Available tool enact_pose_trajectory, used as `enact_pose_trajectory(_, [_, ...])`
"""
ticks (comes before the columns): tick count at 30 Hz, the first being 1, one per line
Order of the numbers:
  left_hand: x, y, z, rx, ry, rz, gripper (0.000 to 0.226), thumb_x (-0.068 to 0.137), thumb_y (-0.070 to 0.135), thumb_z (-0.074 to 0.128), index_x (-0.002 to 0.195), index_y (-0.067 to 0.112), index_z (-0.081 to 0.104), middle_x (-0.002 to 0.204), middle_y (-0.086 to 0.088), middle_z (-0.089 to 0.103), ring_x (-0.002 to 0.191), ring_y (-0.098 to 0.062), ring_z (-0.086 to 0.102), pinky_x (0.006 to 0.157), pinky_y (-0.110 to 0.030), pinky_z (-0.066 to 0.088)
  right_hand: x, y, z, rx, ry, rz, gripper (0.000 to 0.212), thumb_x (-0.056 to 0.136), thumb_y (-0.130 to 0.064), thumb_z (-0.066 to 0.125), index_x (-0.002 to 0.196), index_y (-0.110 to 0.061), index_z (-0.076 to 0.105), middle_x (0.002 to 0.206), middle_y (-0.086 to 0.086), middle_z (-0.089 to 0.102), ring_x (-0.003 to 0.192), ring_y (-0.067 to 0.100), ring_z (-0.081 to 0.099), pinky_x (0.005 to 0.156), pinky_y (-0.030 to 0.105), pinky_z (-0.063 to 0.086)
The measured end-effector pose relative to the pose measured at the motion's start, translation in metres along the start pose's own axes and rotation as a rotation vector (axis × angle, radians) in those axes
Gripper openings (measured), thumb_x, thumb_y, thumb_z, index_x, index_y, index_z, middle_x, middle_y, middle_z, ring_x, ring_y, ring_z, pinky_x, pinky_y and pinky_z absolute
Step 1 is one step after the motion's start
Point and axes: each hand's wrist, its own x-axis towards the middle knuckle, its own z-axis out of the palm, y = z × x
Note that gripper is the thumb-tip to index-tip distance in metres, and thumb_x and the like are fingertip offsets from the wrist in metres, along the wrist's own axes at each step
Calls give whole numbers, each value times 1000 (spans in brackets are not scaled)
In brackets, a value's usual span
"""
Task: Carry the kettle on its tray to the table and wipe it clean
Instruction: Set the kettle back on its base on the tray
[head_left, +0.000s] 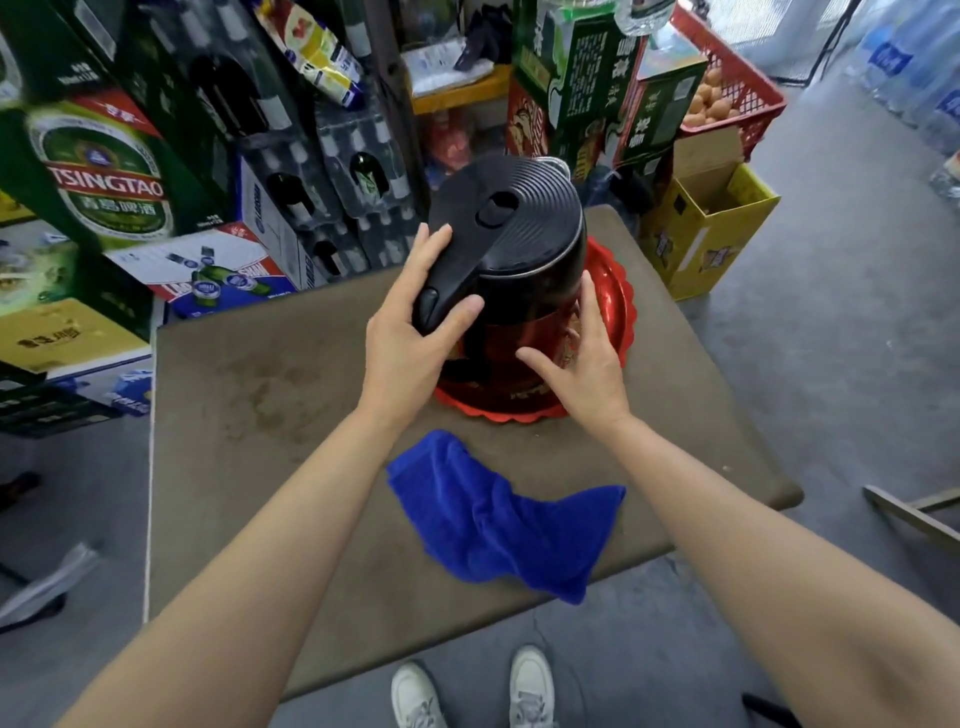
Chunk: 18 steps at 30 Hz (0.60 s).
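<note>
- Kettle (511, 249) stands on the red tray (615, 306) at the far right of the table (249, 395); carrying looks done, wiping not yet begun
- My left hand (410, 332) wraps the black handle, thumb over the top, fingers along its far side; a holding grip, how firm I cannot tell
- My right hand (582, 358) lies flat on the kettle's near-right wall, fingers spread, holding nothing; it only steadies
- Blue cloth (511, 525) lies near me, one corner hanging off the table's near edge; a stray brush of my arm could drag it to the floor
- Risk: kettle appears tipped toward me; if I let go with the right to fetch the cloth, it may rock or skid on the glossy tray
- Risk: tray sits close to the table's right edge; a hard wipe sideways could shove both off
- Water inside unknown; tilting may spill
</note>
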Motion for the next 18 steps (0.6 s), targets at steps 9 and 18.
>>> enact_pose_trajectory(9, [23,-69,-16,276,175,-231,52,105,30,47,155,31,33,163,4,34,150,-12,29,122,-31,24,-2,27,-22,-229,99,191,83,94,-47,56,157,-24,8,165,6,10,151,24,10,120,45,18])
enact_pose_trajectory(18, [25,-166,7,474,-45,-645,68,88,25,60,151,13,38,146,-20,48,129,-39,52,107,-51,45,17,54,-15,-184,166,555,81,95,-27,61,157,-16,10,149,19,37,138,36,36,112,48,33])
